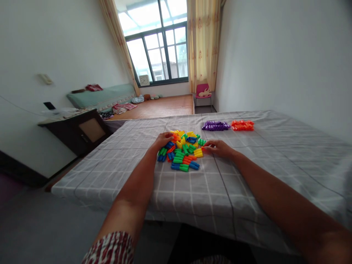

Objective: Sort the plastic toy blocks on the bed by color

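A mixed pile of plastic toy building pieces (188, 148) in green, blue, yellow and orange lies on the checked cloth. Each piece looks like short tubes joined side by side. At the pile's upper left, my left hand (162, 140) is closed with its fingertips on an orange building piece (176, 138). My right hand (219, 148) is at the right edge of the pile, thumb and fingers pinched around a small orange piece (203, 149), mostly hidden. Farther back sit a block of joined purple pieces (216, 126) and, beside it, a block of joined orange-red pieces (242, 125).
The grey checked cloth (132, 165) covers a wide surface whose front edge drops near me. A dark cabinet (79, 134) stands at the left. Beyond are a bed (165, 106) and a pink chair (203, 91) below the window.
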`<state>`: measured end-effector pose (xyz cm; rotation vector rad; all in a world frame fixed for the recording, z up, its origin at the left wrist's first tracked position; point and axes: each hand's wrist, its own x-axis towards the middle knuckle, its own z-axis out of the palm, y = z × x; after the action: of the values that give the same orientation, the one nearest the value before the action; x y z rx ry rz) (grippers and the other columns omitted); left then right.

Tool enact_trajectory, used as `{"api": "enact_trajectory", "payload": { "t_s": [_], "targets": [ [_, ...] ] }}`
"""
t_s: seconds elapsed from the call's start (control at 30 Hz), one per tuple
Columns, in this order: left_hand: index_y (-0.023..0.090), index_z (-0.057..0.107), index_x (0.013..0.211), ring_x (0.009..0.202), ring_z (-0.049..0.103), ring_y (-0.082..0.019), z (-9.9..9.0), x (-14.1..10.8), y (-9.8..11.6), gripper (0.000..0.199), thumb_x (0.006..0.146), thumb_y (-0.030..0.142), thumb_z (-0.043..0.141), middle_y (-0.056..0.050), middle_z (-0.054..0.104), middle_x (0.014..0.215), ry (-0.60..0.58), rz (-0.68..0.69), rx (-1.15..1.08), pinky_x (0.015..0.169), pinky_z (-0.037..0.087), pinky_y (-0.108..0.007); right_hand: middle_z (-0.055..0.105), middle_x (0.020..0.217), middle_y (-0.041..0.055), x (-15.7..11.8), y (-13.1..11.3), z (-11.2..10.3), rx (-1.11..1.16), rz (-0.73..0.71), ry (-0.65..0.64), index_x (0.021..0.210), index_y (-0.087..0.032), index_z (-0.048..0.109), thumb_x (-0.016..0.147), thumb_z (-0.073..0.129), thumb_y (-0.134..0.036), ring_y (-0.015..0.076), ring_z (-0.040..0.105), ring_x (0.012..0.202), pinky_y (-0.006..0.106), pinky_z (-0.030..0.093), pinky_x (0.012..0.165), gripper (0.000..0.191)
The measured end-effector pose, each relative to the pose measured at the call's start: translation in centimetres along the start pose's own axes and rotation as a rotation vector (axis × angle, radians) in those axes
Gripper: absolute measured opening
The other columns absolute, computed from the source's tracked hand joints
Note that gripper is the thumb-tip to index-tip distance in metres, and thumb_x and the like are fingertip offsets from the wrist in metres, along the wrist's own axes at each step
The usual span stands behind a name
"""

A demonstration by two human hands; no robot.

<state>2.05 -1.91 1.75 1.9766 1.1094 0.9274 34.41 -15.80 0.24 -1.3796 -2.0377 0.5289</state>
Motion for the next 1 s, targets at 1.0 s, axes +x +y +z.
{"api": "enact_trajectory", "payload": {
  "t_s": [1.0],
  "targets": [
    [0.01,0.069,0.1,0.093,0.067,-0.021,-3.9,-0.3,-1.7,0.037,0.08,0.034,0.049,-0.011,0.074,0.1,0.422,-0.1,0.041,0.079,0.054,-0.028,0.067,0.117,0.0116,-1.1,6.0,-6.5,-0.116,0.377,0.203,0.112,-0.018,0.069,0.087,0.054,-0.033,0.0253,0.061,0.109,0.04,0.044,0.099,0.033]
  ]
}}
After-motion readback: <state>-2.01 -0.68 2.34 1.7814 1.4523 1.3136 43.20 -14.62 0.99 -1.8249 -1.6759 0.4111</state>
